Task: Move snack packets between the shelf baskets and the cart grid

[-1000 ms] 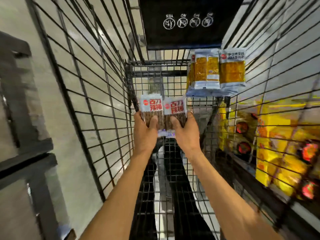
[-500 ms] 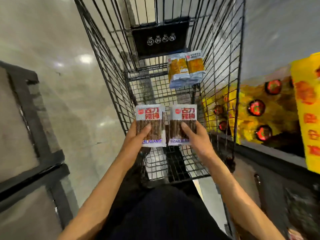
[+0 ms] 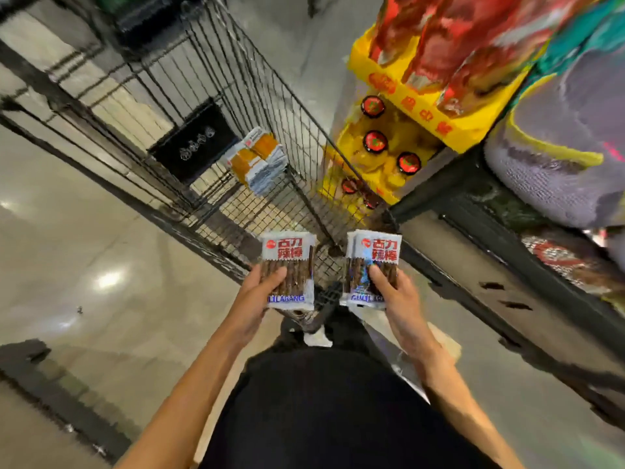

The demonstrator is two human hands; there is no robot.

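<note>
My left hand (image 3: 252,301) grips a white snack packet (image 3: 290,265) with red lettering and brown sticks showing, thumb across its front. My right hand (image 3: 397,299) grips a small stack of the same packets (image 3: 375,258), thumb on top. Both are held above the near end of the black wire cart (image 3: 236,106), a gap apart. Inside the cart, a stack of orange and white packets (image 3: 258,159) leans against the far part of the wire grid.
A dark shelf (image 3: 490,231) runs along the right. On it stand yellow boxes (image 3: 416,96) with red packets and round red-lidded items (image 3: 374,141). A grey bag (image 3: 558,157) sits further right. The shiny floor (image 3: 84,265) lies to the left.
Both hands have drawn back out of the cart with the packets and moved apart. The view has swung right, bringing the shelf and its yellow boxes into sight.
</note>
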